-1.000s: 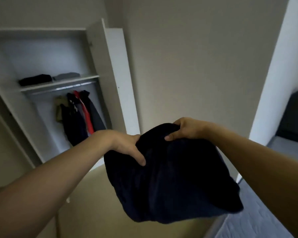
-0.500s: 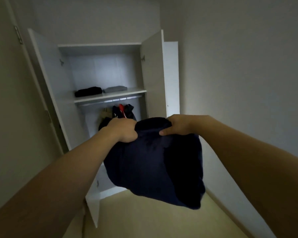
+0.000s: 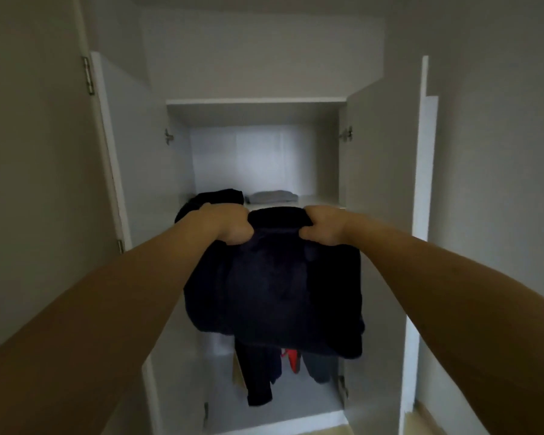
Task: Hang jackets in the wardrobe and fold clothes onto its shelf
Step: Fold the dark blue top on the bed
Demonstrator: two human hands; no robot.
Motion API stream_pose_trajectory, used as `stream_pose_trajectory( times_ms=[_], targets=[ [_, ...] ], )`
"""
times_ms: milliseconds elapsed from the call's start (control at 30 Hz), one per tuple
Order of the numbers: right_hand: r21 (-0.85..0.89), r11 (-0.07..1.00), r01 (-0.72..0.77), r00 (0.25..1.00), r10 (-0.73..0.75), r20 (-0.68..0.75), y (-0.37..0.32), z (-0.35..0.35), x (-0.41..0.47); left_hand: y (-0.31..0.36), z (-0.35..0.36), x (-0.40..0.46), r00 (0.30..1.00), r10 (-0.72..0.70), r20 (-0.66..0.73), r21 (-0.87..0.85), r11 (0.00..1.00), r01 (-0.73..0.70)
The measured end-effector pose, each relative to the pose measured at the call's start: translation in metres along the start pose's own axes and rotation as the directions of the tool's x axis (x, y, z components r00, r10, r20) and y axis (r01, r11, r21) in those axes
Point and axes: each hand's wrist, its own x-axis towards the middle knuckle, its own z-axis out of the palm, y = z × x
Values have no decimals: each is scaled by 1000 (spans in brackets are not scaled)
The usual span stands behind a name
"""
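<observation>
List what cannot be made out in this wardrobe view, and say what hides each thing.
- Hanging rail: head view, behind the dark folded garment.
- Tops of the hanging jackets: same garment covers them.
- Black folded pile: left hand covers its front.
- Right hand fingertips: tucked in cloth.

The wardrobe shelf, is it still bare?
No, the shelf already holds a folded black garment and a folded grey garment side by side.

Left hand [image 3: 230, 226] and right hand [image 3: 322, 226] grip a folded dark garment [image 3: 274, 287] before the open wardrobe [image 3: 255, 102].
</observation>
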Motion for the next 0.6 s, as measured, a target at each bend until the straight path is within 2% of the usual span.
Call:
stream_pose_trajectory(
  times_ms=[67,167,333,467,600],
  targets=[
    [-55,997,59,997,-61,-48,4,2,63,-31,-8,50,999,-11,34,-46,999,12],
    [-213,976,54,985,-86,-147,7,-8,158,-71,-31,124,1000,-21,17,-65,998,22],
    [-288,957,42,953,-125,-277,13,-23,290,-116,-65,241,971,-110,-211,106,985,134],
    [-293,956,30,925,-137,-354,28,-28,391,-137,-79,332,929,-169,-329,262,929,261],
    [-255,964,71,904,-170,-391,42,-14,497,-173,-81,420,883,-223,-413,317,874,369]
  ],
)
